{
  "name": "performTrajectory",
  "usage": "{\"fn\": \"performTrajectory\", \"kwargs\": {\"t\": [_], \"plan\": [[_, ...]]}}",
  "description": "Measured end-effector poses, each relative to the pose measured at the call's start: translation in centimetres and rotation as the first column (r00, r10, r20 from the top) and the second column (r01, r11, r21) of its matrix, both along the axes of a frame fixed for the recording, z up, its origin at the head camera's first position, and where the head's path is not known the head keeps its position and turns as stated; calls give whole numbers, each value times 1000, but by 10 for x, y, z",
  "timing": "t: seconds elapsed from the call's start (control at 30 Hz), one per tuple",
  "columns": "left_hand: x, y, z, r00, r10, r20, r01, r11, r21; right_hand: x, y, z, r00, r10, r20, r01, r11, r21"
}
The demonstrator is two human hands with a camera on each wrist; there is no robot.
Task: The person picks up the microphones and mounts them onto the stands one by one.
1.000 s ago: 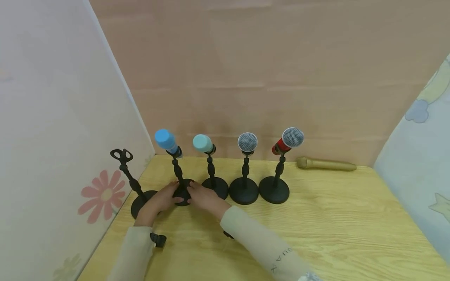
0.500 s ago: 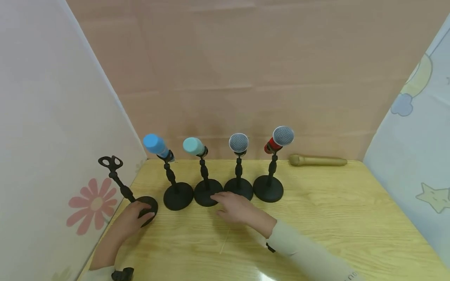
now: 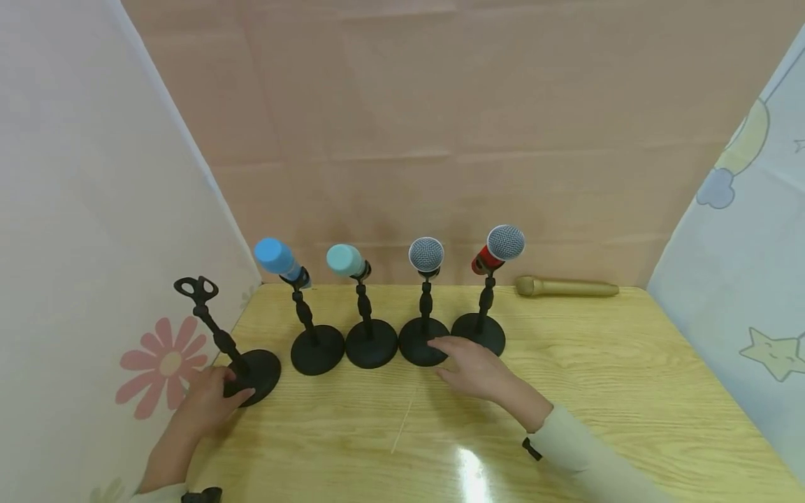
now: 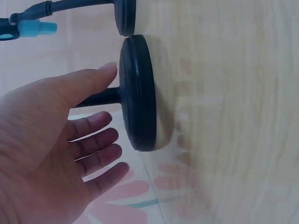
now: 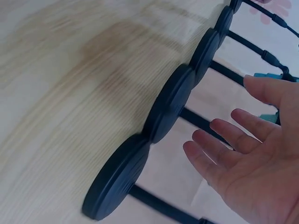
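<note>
At the left end of a row, an empty black microphone stand (image 3: 263, 370) leans its forked clip toward the wall. My left hand (image 3: 210, 397) is beside its round base, thumb near the base edge; in the left wrist view the fingers (image 4: 96, 140) are spread loosely, gripping nothing. Along the row, more stands hold a blue-capped microphone (image 3: 274, 257), a teal-capped microphone (image 3: 346, 260), a silver-mesh microphone (image 3: 426, 255) and a red microphone (image 3: 506, 243). My right hand (image 3: 474, 370), fingers loosely extended, hovers in front of the silver-mesh microphone's stand base (image 3: 418, 346).
A gold microphone (image 3: 569, 287) lies on the wooden table (image 3: 597, 391) by the back wall. A flower-printed panel (image 3: 144, 209) borders the left side, and a star-printed panel (image 3: 755, 279) the right.
Both hands left the blue-capped microphone's stand base. My left hand moved left to the empty stand, then to its outer side; my right hand moved right along the row. The view shifted slightly.
</note>
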State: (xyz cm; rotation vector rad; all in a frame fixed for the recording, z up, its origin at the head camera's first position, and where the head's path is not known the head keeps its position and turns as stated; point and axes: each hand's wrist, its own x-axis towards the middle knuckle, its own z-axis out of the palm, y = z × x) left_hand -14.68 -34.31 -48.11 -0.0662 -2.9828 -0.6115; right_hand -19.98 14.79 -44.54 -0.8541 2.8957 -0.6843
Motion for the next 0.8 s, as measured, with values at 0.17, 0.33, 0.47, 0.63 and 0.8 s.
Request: {"fn": "performTrajectory", "kwargs": {"t": [0.17,0.33,0.47,0.63,0.8], "plan": [[-3,-5,-6,999,13,50,-14,1000,9,-1,24,-4,998,-32,-45,32,999,-6],[-1,-10,-17,996,-3,88,0,999,38,-6,50,-13,997,-65,-38,64,998,-27],[-2,-15,-22,998,-33,60,30,998,49,-8,72,-17,993,-118,-22,117,992,-36],[-8,-21,-25,995,-81,55,78,995,67,-11,99,-17,983,-183,-23,182,983,-32],[-12,-24,-26,993,-113,41,109,990,84,-22,121,-20,969,-240,-50,240,971,-18]]}}
